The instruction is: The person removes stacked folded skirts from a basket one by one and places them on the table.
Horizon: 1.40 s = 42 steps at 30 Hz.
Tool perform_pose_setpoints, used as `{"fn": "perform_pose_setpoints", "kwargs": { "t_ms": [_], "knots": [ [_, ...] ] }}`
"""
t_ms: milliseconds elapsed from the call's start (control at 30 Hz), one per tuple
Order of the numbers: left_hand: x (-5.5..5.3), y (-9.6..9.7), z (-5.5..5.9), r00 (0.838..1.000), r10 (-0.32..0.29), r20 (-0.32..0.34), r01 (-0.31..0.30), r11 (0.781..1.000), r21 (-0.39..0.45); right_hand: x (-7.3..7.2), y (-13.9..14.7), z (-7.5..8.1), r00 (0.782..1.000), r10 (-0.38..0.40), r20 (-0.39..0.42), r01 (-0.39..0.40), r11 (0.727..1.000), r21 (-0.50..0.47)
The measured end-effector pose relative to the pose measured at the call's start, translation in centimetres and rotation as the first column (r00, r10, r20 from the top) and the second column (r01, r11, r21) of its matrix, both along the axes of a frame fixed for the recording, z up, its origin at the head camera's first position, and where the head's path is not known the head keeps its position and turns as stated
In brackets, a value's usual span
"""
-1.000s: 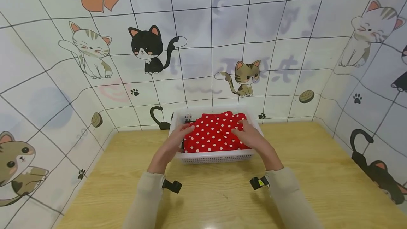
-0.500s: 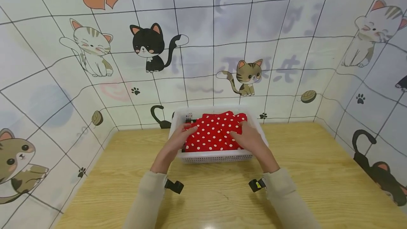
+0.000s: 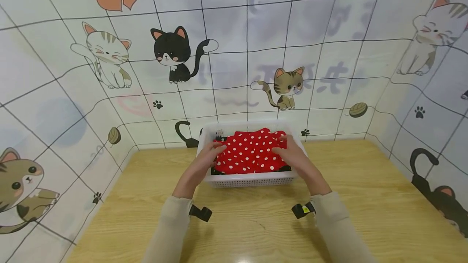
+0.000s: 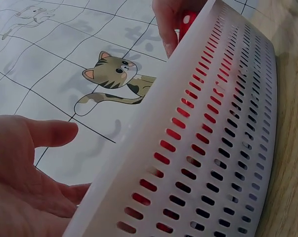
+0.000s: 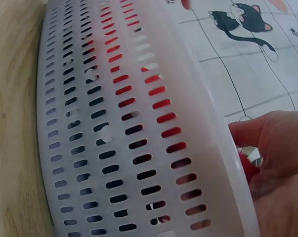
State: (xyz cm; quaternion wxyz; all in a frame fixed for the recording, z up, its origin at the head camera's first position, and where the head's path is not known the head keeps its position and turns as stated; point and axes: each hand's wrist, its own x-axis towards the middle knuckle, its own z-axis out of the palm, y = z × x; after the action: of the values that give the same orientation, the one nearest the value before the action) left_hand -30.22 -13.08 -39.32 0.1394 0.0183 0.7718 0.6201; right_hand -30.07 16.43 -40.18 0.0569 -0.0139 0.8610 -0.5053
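A red cloth with white polka dots lies bunched in a white perforated plastic basket. My left hand reaches over the basket's left side, its thumb stretched out over the cloth's edge. In the left wrist view that thumb is straight, and the other fingers go down behind the rim. At the right side my right hand holds the cloth, with a red fold showing between thumb and fingers. In the right wrist view its lower fingers are hidden behind the basket wall.
Black items show in the basket around the cloth. The basket stands on a wood-grain table close to the back wall, which is covered in cat pictures. Side walls rise at left and right. Both wrists wear black camera straps.
My right hand has shifted slightly right. The cloth's front right edge has drawn back, so black shows at that corner. My left hand stays nearly in place; the head view has tilted a little.
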Motion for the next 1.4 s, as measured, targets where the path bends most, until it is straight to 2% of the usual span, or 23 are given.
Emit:
{"fn": "perform_pose_setpoints", "kwargs": {
  "t_ms": [200,333,467,600,667,833,900,967,1067,1200,1300,1400],
  "knots": [
    [-0.3,0.2,-0.1,0.998,-0.055,0.014,0.056,0.996,-0.070,-0.3,1.0,-0.3,0.997,0.059,0.039,-0.052,0.986,-0.160],
    [-1.0,0.4,-0.3,0.996,-0.084,-0.033,0.079,0.989,-0.128,-0.5,1.3,-0.2,0.996,0.074,0.051,-0.062,0.976,-0.207],
    [-1.3,0.4,-0.4,0.995,-0.090,-0.043,0.082,0.985,-0.154,-0.7,1.2,-0.1,0.995,0.079,0.060,-0.061,0.965,-0.256],
    [-1.6,0.1,-0.2,0.998,-0.069,-0.006,0.068,0.997,-0.048,-0.8,1.3,0.2,0.994,0.097,0.049,-0.077,0.948,-0.310],
    [-1.8,0.0,-0.1,0.999,-0.052,0.011,0.051,0.997,0.054,-0.9,1.4,0.3,0.994,0.103,0.040,-0.083,0.938,-0.337],
    [-2.3,0.2,0.1,0.998,-0.022,0.052,0.008,0.965,0.263,-1.2,1.8,0.4,0.995,0.085,0.047,-0.056,0.900,-0.433],
    [-2.3,0.4,0.0,0.997,-0.009,0.074,-0.012,0.960,0.278,-1.3,1.8,0.4,0.995,0.085,0.057,-0.049,0.884,-0.464],
    [-2.3,0.5,0.0,0.996,-0.002,0.095,-0.023,0.965,0.261,-1.4,1.7,0.5,0.993,0.102,0.066,-0.059,0.877,-0.477],
    [-2.4,0.7,-0.2,0.994,-0.028,0.106,0.006,0.979,0.202,-1.6,1.7,0.6,0.989,0.129,0.076,-0.080,0.885,-0.458],
    [-2.5,0.9,-0.7,0.993,-0.071,0.093,0.059,0.990,0.126,-1.6,1.4,0.5,0.987,0.126,0.103,-0.077,0.918,-0.389],
    [-2.4,0.9,-1.1,0.995,-0.051,0.083,0.044,0.996,0.081,-1.4,1.1,0.2,0.988,0.112,0.102,-0.069,0.933,-0.355],
    [-2.3,0.7,-1.5,0.997,-0.030,0.073,0.023,0.996,0.091,-1.4,1.1,-0.1,0.989,0.130,0.076,-0.094,0.927,-0.363]
  ]
}}
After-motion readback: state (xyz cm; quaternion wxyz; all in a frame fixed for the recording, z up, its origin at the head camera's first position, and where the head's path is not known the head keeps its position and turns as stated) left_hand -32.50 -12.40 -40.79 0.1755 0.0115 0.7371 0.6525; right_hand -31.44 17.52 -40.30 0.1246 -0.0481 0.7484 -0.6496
